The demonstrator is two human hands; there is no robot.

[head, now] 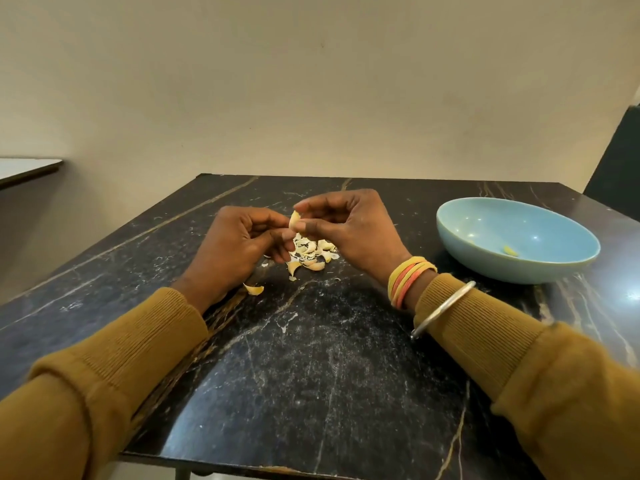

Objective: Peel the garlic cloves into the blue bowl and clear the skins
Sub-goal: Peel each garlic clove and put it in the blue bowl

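Plain tan wall stands behind a black marble bench [311,358]. On its right side sits the blue bowl [485,261]. Both grips meet over the middle of the bench. The left grip [235,247] and the right grip [349,230] are curled, and their fingertips pinch one garlic clove [294,220] between them, up off the bench. Right under it lies a little heap of skins [311,252]. One loose skin [254,289] lies alone, nearer, by the left wrist. One tiny yellow piece [509,251] lies inside the bowl.
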